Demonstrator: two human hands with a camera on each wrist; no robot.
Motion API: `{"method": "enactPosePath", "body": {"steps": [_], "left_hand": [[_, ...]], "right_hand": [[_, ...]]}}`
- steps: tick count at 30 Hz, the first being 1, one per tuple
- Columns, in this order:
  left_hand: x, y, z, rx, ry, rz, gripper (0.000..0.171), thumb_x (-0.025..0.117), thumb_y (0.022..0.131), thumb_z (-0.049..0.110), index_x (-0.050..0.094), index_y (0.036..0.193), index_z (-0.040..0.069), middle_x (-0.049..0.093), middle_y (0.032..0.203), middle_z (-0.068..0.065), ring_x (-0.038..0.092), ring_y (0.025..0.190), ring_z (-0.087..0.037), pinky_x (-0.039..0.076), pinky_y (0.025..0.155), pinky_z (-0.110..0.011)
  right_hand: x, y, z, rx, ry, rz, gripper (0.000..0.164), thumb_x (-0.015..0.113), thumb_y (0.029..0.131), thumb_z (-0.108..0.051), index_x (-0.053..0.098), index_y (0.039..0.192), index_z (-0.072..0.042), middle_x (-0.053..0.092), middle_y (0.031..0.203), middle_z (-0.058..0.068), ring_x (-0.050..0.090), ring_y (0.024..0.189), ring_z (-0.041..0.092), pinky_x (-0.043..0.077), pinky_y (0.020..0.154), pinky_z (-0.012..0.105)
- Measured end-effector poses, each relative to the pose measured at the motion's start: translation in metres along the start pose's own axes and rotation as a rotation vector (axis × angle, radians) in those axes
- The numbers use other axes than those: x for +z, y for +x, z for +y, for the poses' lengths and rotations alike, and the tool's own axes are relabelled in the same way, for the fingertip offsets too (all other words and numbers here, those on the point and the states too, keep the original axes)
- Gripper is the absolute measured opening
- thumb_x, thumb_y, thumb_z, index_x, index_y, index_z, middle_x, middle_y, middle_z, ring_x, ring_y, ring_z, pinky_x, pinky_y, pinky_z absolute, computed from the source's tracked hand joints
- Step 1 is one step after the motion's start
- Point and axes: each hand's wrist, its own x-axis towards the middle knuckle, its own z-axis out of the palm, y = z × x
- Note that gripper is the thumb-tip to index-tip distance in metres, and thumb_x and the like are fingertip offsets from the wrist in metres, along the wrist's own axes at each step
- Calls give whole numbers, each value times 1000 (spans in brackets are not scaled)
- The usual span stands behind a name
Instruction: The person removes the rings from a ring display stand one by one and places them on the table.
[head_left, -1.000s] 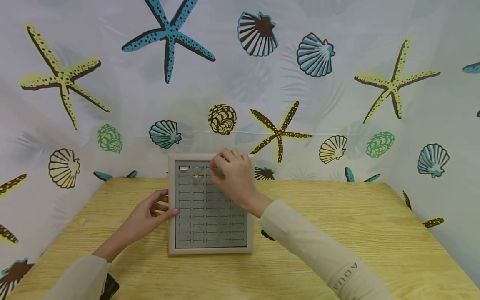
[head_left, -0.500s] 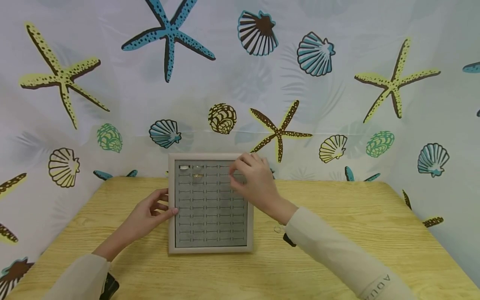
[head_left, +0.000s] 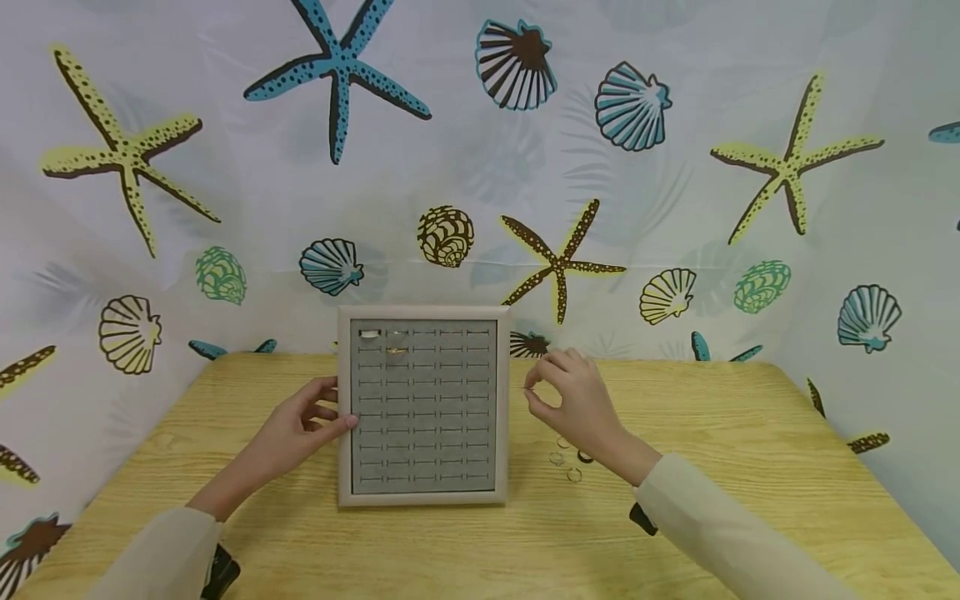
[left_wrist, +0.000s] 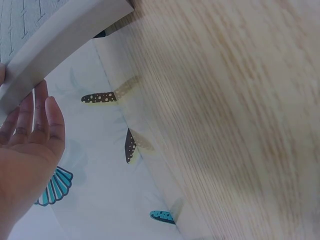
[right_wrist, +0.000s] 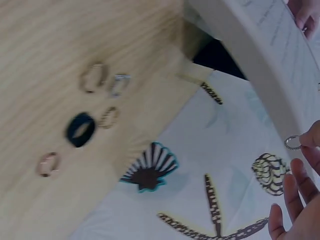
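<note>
A ring display board (head_left: 424, 392) with a pale frame and grey slotted padding stands upright in the head view. My left hand (head_left: 302, 423) grips its left edge, thumb on the front and fingers behind. Two silver rings (head_left: 370, 334) sit in the top row, and a gold ring (head_left: 396, 351) sits in the row below. To the right of the board, my right hand (head_left: 576, 402) pinches a thin silver ring (right_wrist: 292, 142) with a beaded-looking band between thumb and forefinger, clearest in the right wrist view.
Several loose rings lie on the wooden table (head_left: 675, 417) below my right hand, including a black ring (right_wrist: 80, 129) and a rose-coloured ring (right_wrist: 48, 164). A white cloth (head_left: 465, 150) printed with shells and starfish hangs behind the table.
My right hand has moved from the board's upper part to the right and slightly down, uncovering the upper slots and the loose rings. My left hand has stayed on the frame.
</note>
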Motion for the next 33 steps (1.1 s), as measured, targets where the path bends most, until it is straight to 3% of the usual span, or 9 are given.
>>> {"method": "enactPosePath", "body": {"steps": [6,17,22,28,33], "left_hand": [[0,0,0,-10,4,-1,55,61,88,31,38,134,11,55,115,-12,58,94,-21,48,73,-27],[0,0,-1,-5,-2,-1,54,61,87,30,39,134,12,55,114,-11,58,94,-21,47,72,-25],[0,1,-2,-3,-6,-2,54,61,87,30,39,134,12,56,114,-11,58,93,-20,47,72,-27],[0,0,-1,-1,-9,-1,53,61,87,29,40,133,11,56,113,-11,58,93,-20,47,72,-27],[0,0,1,-9,-6,-3,53,61,87,30,40,133,11,56,113,-11,58,93,-21,47,73,-28]], "right_hand": [[0,-31,19,5,-31,-67,13,73,74,-10,61,78,-16,59,83,-3,50,75,14,36,66,32],[-4,-78,44,80,-67,-282,15,74,74,-14,61,75,-20,57,80,-7,44,71,8,30,64,25],[-8,-89,52,101,-91,-379,14,73,75,-15,62,74,-23,57,80,-9,44,71,7,31,64,24],[-13,-97,56,101,-29,-473,14,71,77,-12,61,76,-22,57,81,-10,46,73,9,31,65,26],[-12,-100,58,109,-23,-510,15,73,76,-15,61,74,-24,57,81,-12,42,72,6,32,65,27]]}}
